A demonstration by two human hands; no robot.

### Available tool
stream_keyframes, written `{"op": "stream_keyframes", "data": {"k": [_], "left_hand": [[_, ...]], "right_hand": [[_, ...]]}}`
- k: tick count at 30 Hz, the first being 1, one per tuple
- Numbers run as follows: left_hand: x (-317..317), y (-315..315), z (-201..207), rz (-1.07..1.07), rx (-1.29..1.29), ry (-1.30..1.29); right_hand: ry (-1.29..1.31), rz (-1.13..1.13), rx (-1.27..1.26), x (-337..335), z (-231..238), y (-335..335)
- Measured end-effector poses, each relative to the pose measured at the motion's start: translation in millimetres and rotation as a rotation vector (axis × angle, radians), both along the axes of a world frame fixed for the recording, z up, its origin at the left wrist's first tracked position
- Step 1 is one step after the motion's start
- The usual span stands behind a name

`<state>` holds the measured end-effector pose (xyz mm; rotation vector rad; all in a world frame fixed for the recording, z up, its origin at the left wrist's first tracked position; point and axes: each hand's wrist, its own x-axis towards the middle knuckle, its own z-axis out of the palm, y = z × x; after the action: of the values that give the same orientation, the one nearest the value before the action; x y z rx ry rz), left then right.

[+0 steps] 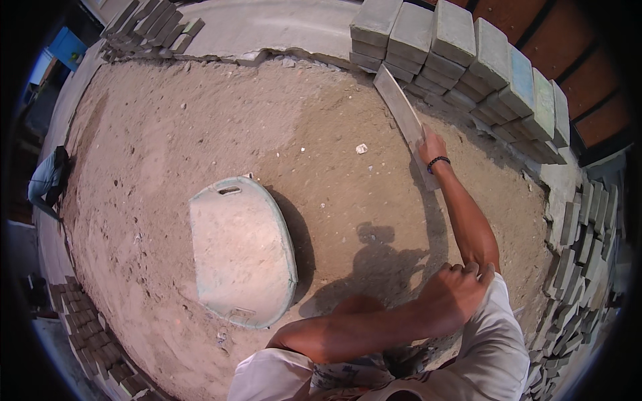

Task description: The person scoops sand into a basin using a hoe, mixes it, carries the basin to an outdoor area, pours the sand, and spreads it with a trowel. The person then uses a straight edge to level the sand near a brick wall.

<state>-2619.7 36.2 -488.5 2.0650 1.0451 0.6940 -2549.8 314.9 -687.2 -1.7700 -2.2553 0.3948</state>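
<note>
My right hand (432, 148) is stretched forward, its fingers closed on a long flat wooden board (401, 107). The board stands on edge on the sandy ground, its far end close to the stacked blocks. A dark beaded bracelet circles that wrist. My left arm crosses in front of my body, and my left hand (461, 287) is curled closed at my right elbow, on the edge of the light shirt sleeve (498, 321). To the left of the board lies a dusty, pale green tub (244, 250) with one straight side, a rounded side and slot handles.
Grey concrete blocks (455, 40) are stacked at the far right before a brown door (568, 47). Piled pavers (578, 254) line the right edge; others stand at far left (150, 27) and near left (90, 327). Another person (48, 177) bends at the left edge.
</note>
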Motion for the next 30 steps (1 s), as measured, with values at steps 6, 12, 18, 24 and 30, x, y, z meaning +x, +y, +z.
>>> {"op": "stream_keyframes", "data": {"k": [6, 12, 18, 24, 30], "left_hand": [[-5, 0, 5, 0.035, 0.0, -0.027], [0, -2, 6, 0.011, 0.098, -0.019], [-2, -2, 5, -0.023, -0.001, 0.017], [5, -6, 0, 0.061, 0.138, -0.028], [0, -6, -1, 0.064, 0.058, -0.03]], "right_hand": [[-0.009, -0.182, 0.057, 10, 1, -44], [-0.094, -0.082, 0.088, -6, -22, -22], [0.041, 0.075, 0.034, -52, -13, -43], [0.091, 0.145, 0.018, -63, -24, -31], [0.137, 0.505, -0.124, -67, -12, -76]]}}
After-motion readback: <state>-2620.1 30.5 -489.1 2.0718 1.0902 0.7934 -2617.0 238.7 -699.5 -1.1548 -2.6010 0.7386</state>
